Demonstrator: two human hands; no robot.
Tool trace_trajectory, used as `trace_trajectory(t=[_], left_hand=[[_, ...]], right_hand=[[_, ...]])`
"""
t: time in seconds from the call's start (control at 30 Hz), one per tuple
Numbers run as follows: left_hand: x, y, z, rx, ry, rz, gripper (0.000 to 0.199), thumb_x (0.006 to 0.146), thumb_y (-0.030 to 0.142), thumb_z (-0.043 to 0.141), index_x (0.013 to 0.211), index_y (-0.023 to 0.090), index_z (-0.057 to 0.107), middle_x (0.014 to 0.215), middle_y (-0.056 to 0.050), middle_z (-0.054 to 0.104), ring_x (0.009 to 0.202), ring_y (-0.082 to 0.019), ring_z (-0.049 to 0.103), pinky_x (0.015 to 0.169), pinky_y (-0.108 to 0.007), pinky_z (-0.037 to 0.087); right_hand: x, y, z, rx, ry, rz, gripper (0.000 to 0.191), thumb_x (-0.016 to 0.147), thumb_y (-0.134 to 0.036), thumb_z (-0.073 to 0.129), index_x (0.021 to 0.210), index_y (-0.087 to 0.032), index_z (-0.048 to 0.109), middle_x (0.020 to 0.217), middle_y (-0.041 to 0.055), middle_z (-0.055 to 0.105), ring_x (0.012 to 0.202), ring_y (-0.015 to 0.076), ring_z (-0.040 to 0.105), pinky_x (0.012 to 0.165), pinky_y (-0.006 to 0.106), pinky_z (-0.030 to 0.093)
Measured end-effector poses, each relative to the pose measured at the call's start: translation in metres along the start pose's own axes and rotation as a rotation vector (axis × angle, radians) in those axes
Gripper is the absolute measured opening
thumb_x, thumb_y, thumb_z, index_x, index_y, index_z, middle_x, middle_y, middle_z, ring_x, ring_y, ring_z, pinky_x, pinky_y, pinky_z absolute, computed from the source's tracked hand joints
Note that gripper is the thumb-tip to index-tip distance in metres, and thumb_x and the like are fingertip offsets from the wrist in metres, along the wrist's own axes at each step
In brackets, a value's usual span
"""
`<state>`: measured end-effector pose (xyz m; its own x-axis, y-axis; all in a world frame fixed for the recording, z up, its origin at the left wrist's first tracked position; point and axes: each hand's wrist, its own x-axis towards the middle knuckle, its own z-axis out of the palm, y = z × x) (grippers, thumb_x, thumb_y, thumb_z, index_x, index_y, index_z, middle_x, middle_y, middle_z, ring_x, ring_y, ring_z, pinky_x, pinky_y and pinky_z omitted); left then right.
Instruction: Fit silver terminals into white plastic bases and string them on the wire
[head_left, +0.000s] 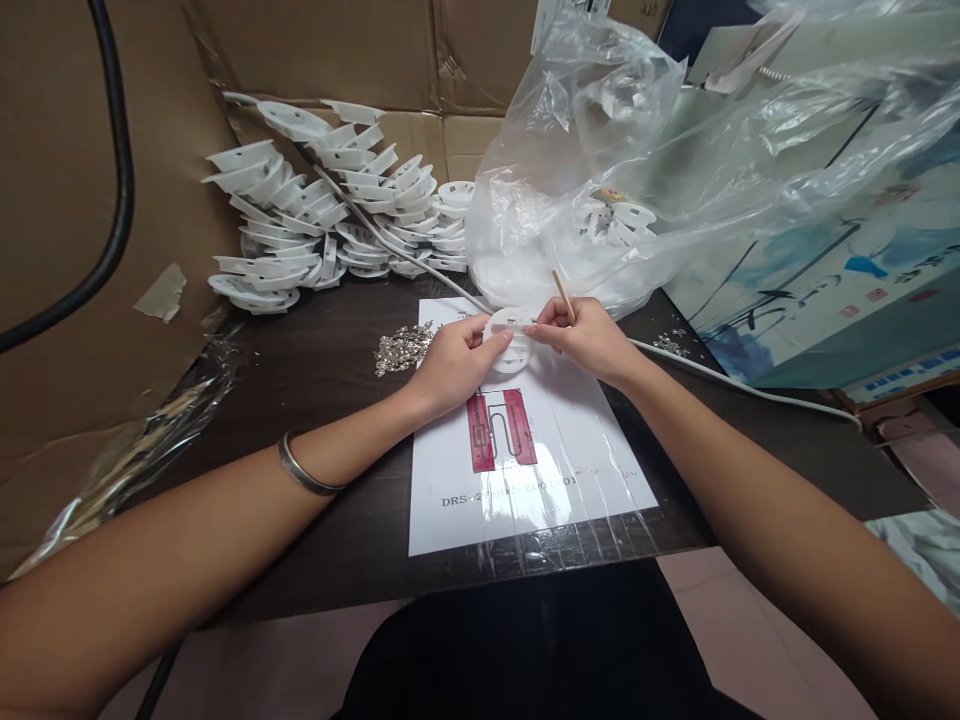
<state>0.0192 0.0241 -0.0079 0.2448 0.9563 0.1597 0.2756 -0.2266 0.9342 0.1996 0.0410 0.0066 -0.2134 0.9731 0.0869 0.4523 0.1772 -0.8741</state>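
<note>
A round white plastic base with small slots is gripped between the thumb and fingers of my left hand, above a printed sheet. My right hand is closed at the base's right edge, thumb and index finger pinched against it. A thin wooden stick pokes up out of that same hand. Whether a small part sits under its fingertips is hidden. Just left of my left hand lies a heap of small shiny metal pieces. The sheet carries a red picture with metal clip shapes.
Stacks of similar white bases stand at the back left. A clear plastic bag holding more stands behind my hands. A grey cable crosses the dark table. Scattered metal bits lie right, beside a painted box.
</note>
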Motion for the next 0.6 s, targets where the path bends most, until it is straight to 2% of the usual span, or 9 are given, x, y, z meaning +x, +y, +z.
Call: trace_trajectory(t=[0.23,0.4,0.6], left_hand=[[0.0007,0.0049,0.001,-0.121,0.006,-0.092,0.018,0.087,0.021,0.055,0.069,0.017,0.056,0.046,0.005,0.042,0.043,-0.008,0.04,0.043,-0.022,0.03],[0.001,0.0061,0.0005,-0.186,0.01,-0.141,0.018,0.088,0.02,0.053,0.071,0.017,0.055,0.045,0.005,0.042,0.037,-0.006,0.035,0.038,-0.021,0.028],[0.0011,0.0059,-0.0005,-0.226,0.009,-0.169,0.018,0.089,0.021,0.051,0.072,0.017,0.054,0.046,0.006,0.042,0.035,-0.005,0.033,0.036,-0.02,0.027]], right_hand=[[0.0011,0.0009,0.0001,0.034,-0.004,0.011,0.025,0.077,-0.031,0.069,0.065,-0.018,0.051,0.056,-0.0035,0.045,0.054,0.0098,0.037,0.054,0.029,0.027],[0.0025,0.0048,-0.0005,0.187,-0.053,-0.009,0.031,0.081,-0.04,0.066,0.065,-0.02,0.048,0.054,-0.004,0.042,0.051,0.0097,0.034,0.051,0.028,0.025],[0.0036,0.0042,-0.0004,0.264,-0.065,0.012,0.023,0.082,-0.034,0.062,0.067,-0.02,0.051,0.055,-0.0031,0.046,0.049,0.0091,0.033,0.048,0.028,0.023]])
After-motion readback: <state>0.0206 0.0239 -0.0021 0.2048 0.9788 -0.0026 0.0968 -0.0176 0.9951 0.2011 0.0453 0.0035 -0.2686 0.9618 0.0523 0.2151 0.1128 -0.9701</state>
